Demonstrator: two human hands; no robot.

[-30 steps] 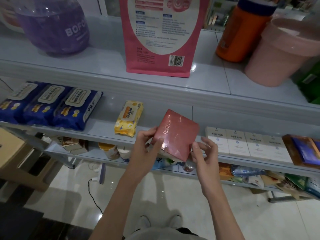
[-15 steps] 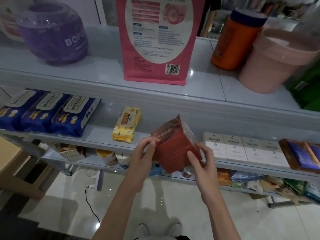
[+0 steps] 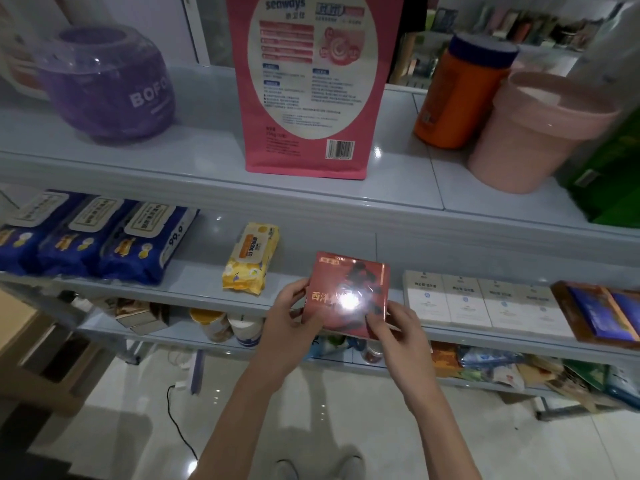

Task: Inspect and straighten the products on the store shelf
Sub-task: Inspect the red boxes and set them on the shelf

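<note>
Inspecting, not yet straightening. Holding a red box (image 3: 349,289) up in both hands, just in front of the lip of the middle shelf (image 3: 194,282) and off its board, between a yellow pack of wipes (image 3: 251,259) to the left and a row of white boxes (image 3: 485,301) to the right. Gripping its left edge with the left hand (image 3: 289,315), with thumb on the printed face and the rest hidden behind. Pinching its lower right corner with the right hand (image 3: 401,329), with fingers (image 3: 374,320) pressed on the face. Turning the printed front toward the camera, nearly upright, under a bright patch of glare on the shiny wrap that hides part of the print.

Judging by the bare stretch of shelf directly behind the box, probably bound for that spot. Next: reach forward over the lip, set the box down in the gap with the print to the front and the edge square with the white boxes, without nudging the yellow pack. Let go only once settled; with so slick a wrap, better to keep both grips firm till then. Afterward, likely worth a look at the yellow pack, lying slightly askew.
</note>
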